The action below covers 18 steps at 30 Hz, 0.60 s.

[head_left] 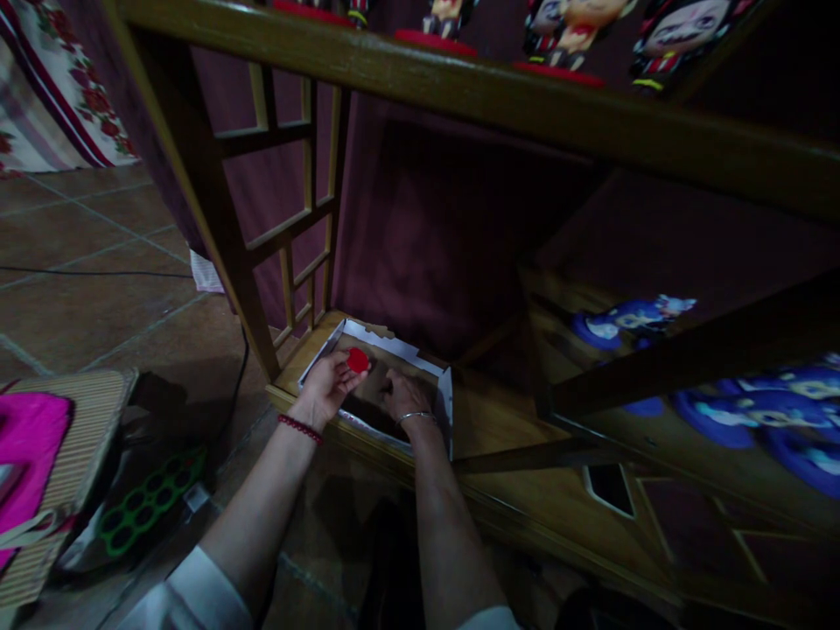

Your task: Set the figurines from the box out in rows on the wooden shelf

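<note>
A shallow white-edged cardboard box lies on the lowest shelf, its inside brown. Over its left part is my left hand, palm turned up, with a small round red disc held at the fingertips. My right hand reaches into the right part of the box, its fingers bent and partly in shadow. Whether anything is between those fingers I cannot make out.
Figurines on red bases stand on the wooden shelf above. Blue figurines are on the right-hand shelf. A lattice side panel rises at the left. A green rack with holes and a pink cloth are at lower left.
</note>
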Motion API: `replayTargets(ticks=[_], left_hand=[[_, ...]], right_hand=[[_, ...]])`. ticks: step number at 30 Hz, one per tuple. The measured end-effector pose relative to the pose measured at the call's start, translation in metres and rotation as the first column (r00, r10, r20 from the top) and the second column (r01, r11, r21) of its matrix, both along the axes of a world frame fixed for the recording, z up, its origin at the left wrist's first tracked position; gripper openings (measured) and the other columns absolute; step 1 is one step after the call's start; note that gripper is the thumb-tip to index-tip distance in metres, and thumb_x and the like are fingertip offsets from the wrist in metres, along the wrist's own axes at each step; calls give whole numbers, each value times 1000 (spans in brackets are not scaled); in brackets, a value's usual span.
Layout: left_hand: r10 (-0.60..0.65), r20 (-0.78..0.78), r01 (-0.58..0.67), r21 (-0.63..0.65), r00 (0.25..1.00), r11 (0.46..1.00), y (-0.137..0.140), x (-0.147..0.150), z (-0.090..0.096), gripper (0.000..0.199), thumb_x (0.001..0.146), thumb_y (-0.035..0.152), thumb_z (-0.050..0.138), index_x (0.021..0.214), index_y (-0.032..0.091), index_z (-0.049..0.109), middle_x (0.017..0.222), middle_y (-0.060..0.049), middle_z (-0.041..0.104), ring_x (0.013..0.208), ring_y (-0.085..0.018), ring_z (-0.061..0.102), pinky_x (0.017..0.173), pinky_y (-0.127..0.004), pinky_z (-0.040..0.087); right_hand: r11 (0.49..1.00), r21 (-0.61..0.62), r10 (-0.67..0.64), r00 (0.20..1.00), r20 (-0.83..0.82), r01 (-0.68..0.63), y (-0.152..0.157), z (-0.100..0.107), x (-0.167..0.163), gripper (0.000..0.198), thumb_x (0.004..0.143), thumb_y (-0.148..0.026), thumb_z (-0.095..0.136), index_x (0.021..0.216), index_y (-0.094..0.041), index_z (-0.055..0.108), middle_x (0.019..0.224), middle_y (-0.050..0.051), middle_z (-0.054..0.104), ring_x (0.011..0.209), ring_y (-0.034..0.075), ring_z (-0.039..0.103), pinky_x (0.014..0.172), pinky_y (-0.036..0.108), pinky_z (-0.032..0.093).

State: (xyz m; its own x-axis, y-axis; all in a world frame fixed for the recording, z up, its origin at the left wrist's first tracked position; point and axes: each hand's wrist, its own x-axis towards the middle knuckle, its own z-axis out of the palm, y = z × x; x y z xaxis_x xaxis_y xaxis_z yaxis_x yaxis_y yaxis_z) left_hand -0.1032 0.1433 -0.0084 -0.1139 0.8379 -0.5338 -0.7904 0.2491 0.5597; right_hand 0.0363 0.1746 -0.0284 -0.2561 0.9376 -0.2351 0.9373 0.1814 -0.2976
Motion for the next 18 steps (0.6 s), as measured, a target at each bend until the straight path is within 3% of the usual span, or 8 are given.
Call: replayTargets(ticks=[6,9,12,18], left_hand=[[-11,2,11,26,1000,1000,0,-1,-3,10,76,9,42,78,12,51,69,-8,61,66,-15,62,61,-26,52],[-20,-5,20,66,1000,998,0,-1,-3,11,76,9,42,80,12,52,71,-8,62,67,-15,62,62,-27,52],[-43,-7,43,114,999,993,-1,0,-1,12,76,9,43,84,12,52,74,-8,62,70,-16,62,64,-28,51],[-74,8,72,146,997,987,-5,3,1,12,77,9,44,85,13,52,81,-9,63,74,-18,62,69,-30,50]], right_hand=[[993,-14,-116,965,-237,116,1,6,4,39,74,-30,53,112,-21,47,98,6,61,89,17,57,78,30,42],[995,-9,-95,894,-437,102,0,11,6,26,77,-32,48,98,-20,56,92,4,63,85,15,58,77,27,42],[986,-84,-164,781,-603,143,-2,16,9,24,76,-35,46,84,-16,58,78,4,65,70,13,59,68,23,45],[955,-128,-276,652,-706,266,-8,25,10,32,80,-41,36,88,-14,52,88,8,63,67,12,61,52,19,41]])
